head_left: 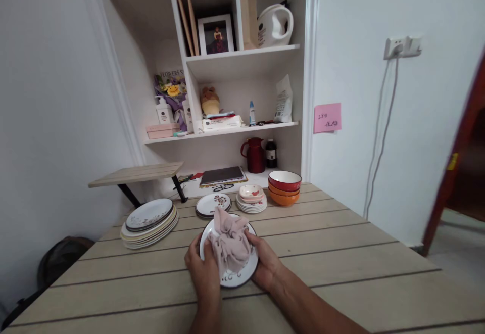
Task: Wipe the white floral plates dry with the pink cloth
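left hand (pixel 203 269) fingers grip white plate (pixel 238 276) rim | right hand (pixel 265 263) fingers clutch crumpled pink cloth (pixel 229 245)

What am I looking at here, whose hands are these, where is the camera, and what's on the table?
There is no machine here: these are a person's two bare hands, seen from one camera worn on the head, looking forward and down. The left hand holds a white plate by its rim at a wooden table, and the right hand grips a crumpled pink cloth against it. Further back on the table lie a stack of large plates, a single patterned plate, a pile of small dishes and stacked red and orange bowls. Behind them stands a white shelf unit.
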The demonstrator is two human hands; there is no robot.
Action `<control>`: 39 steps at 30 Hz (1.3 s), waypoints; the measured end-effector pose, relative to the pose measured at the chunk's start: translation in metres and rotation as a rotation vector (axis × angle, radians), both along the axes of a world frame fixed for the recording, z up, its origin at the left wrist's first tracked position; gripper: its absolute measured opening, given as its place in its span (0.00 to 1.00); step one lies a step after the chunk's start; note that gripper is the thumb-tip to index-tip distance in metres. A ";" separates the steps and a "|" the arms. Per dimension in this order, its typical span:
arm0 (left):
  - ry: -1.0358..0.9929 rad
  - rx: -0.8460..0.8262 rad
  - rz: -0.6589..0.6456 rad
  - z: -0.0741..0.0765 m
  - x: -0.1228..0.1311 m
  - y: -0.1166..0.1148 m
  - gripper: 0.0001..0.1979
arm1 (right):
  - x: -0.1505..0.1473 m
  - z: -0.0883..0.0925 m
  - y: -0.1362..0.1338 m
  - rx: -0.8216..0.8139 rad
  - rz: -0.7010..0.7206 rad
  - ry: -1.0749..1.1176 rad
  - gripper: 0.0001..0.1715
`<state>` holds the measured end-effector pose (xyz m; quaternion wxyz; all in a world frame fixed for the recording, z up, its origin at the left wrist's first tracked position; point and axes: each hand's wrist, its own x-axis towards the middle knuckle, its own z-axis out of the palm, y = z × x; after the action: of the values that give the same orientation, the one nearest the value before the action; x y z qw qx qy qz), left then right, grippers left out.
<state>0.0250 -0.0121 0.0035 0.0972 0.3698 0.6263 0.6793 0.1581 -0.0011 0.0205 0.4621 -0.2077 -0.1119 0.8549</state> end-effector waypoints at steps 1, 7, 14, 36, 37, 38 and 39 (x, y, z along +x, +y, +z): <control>0.015 0.025 0.037 0.003 0.001 -0.002 0.18 | -0.001 0.000 0.000 -0.001 -0.005 0.008 0.22; 0.427 0.282 0.019 0.018 0.018 -0.020 0.17 | -0.002 0.001 0.002 0.032 -0.003 0.070 0.27; 0.669 0.060 -0.335 -0.006 0.026 -0.004 0.21 | 0.001 0.001 0.003 0.042 -0.050 0.035 0.22; 1.105 -0.171 -0.206 0.004 0.035 0.002 0.28 | 0.007 -0.001 -0.003 0.402 -0.003 -0.131 0.30; 1.091 -0.173 -0.144 0.006 0.035 0.001 0.27 | 0.005 -0.001 -0.004 0.410 -0.022 -0.137 0.30; 1.082 -0.177 -0.091 0.007 0.034 0.001 0.26 | 0.003 -0.001 -0.005 0.407 -0.033 -0.130 0.29; 1.078 -0.185 -0.048 0.006 0.034 0.002 0.26 | 0.002 -0.002 -0.004 0.395 -0.039 -0.111 0.28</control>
<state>0.0587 -0.0101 0.0098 -0.1898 0.6696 0.6361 0.3332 0.1596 -0.0053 0.0186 0.5033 -0.1619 -0.2989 0.7944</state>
